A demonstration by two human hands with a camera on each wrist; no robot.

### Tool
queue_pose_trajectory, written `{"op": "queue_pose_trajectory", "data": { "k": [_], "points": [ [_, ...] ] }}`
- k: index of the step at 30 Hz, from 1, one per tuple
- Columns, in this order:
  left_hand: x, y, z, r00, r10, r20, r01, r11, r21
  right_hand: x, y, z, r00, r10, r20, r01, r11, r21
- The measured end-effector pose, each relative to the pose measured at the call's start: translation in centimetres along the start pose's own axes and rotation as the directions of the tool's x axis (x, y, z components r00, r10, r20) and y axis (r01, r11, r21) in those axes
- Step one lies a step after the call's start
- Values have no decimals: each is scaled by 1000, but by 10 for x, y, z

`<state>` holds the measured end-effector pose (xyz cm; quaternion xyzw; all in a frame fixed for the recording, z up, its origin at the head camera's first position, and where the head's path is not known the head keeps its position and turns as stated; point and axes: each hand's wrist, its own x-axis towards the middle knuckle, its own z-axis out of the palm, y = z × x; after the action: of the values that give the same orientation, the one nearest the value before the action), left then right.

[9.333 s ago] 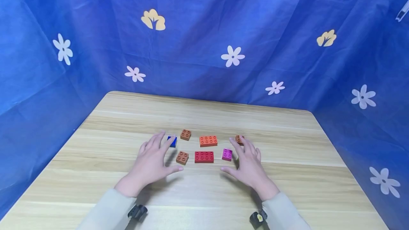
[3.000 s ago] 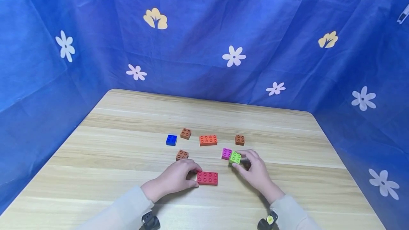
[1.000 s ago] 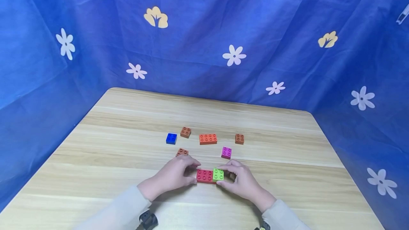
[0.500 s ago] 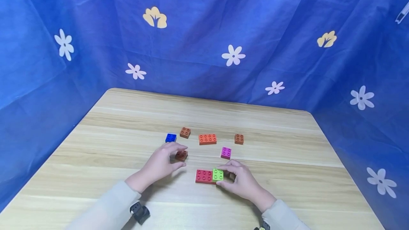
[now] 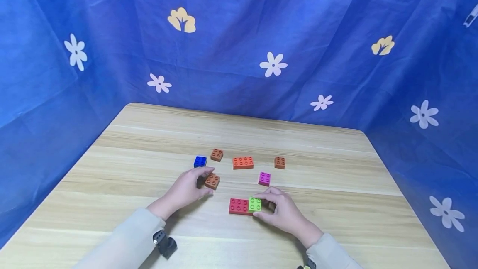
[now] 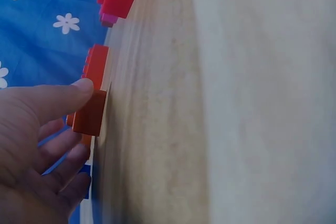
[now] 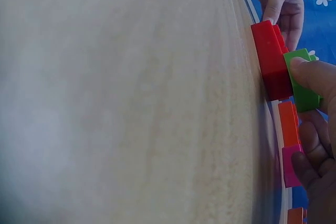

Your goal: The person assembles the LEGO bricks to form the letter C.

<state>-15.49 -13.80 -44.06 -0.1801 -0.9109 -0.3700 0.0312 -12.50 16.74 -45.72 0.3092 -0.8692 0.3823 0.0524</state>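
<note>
Head view shows the green brick (image 5: pixel 255 204) on the right end of the red brick (image 5: pixel 237 206), which lies on the table (image 5: pixel 239 244) in front of the person. The right hand (image 5: pixel 284 211) pinches the green brick between thumb and fingers. Whether it is pressed fully down on the studs, I cannot tell. The left hand (image 5: pixel 183 189) has thumb and fingers spread on two sides of the near brown brick (image 5: pixel 212 181), with a gap visible in this view; touching is not certain from the left wrist view.

These bricks look like hard plastic, so I judge them light, stiff and not fragile. The smooth walls may slip a little under dry fingers, and a loose brick may slide on the table. For the brown brick, good hold is on two opposite side walls, low, leaving the studs uncovered. The red brick is better held by its long sides.
</note>
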Motion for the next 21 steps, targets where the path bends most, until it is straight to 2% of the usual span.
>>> {"op": "queue_pose_trajectory", "data": {
  "k": [5,14,17,21],
  "points": [
    [5,-2,2,1000,-20,24,19,1000,23,0,1,0,1000,1,2,-1,1000,-1],
    [9,0,2,998,-48,28,47,998,48,0,1,0,1000,1,-2,-1,1000,-8],
    [8,5,0,999,-44,26,43,999,33,0,1,1,1000,1,-1,-1,1000,-11],
    [6,18,-2,999,-8,35,8,1000,1,0,2,1,1000,-2,-5,2,1000,-9]
  ]
}}
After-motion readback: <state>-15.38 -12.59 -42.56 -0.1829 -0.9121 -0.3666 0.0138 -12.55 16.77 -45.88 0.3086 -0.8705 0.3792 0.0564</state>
